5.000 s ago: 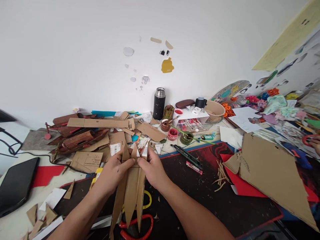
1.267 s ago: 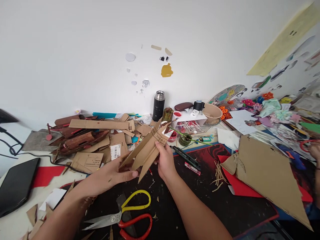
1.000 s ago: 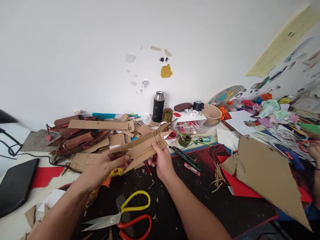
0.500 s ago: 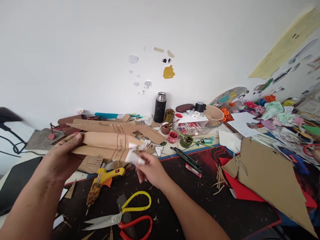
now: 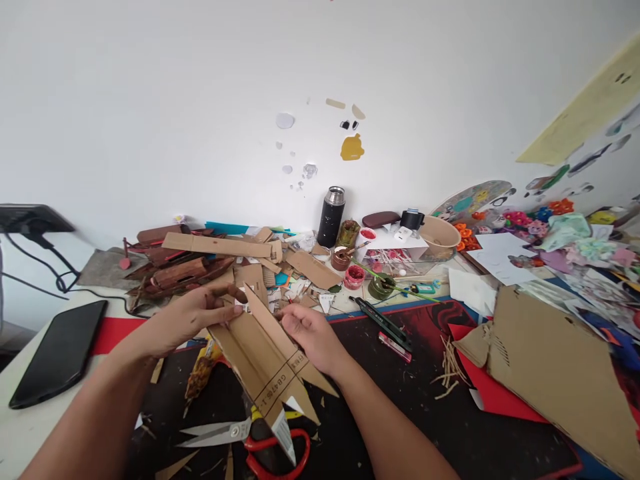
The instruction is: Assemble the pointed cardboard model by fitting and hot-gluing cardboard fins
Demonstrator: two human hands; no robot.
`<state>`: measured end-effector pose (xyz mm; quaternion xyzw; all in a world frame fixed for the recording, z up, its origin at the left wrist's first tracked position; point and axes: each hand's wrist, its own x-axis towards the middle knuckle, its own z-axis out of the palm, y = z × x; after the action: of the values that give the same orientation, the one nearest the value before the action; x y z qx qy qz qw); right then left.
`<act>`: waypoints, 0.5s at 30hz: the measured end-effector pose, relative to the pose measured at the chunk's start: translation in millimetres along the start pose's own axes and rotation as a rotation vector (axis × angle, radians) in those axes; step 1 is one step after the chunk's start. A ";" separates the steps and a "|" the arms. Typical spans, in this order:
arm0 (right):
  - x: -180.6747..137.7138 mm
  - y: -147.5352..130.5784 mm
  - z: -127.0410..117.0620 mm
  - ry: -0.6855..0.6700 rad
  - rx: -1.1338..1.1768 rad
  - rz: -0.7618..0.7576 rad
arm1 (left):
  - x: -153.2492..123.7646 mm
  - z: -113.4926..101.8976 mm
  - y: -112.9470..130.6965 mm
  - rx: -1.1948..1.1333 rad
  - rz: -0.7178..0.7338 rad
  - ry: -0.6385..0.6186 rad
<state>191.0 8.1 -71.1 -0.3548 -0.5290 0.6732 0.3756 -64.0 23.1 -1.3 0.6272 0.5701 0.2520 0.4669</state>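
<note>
Between my hands is a folded cardboard piece [image 5: 255,350] with dark printed lettering and pointed flaps at its near end. My left hand [image 5: 213,312] pinches its far left end, fingers closed on the edge. On the right side wall my right hand [image 5: 313,337] grips with thumb and curled fingers; some fingertips are hidden behind the cardboard. Beneath the piece lie scissors [image 5: 215,433] with one red and one yellow handle, partly covered by the flaps. A yellow glue gun [image 5: 203,370] rests left of the piece, half hidden.
A black phone [image 5: 57,353] lies at the left. Cardboard scraps [image 5: 313,268] and brown-painted models [image 5: 183,273] fill the back. A black thermos [image 5: 331,217], paint jars [image 5: 354,277], and a utility knife [image 5: 383,323] sit right of centre. A large cardboard sheet [image 5: 560,373] lies right.
The cardboard piece has swung from lying crosswise to pointing its flapped end toward me. My left hand moved right, and my right hand shifted from the flapped end to the side wall.
</note>
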 end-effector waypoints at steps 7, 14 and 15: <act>-3.5 11.9 11.9 0.030 -0.229 0.011 | 5.3 17.7 -7.2 -0.177 -0.022 0.134; 0.7 13.3 9.1 0.200 -0.105 -0.004 | -1.8 41.6 6.7 -0.340 -0.044 0.041; 0.9 13.1 8.8 0.201 -0.087 -0.007 | -1.2 44.6 8.1 -0.346 -0.037 0.047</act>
<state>181.2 2.9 -82.3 -0.4346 -0.5187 0.6092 0.4134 -22.5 9.4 -13.4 0.5209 0.5401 0.3524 0.5592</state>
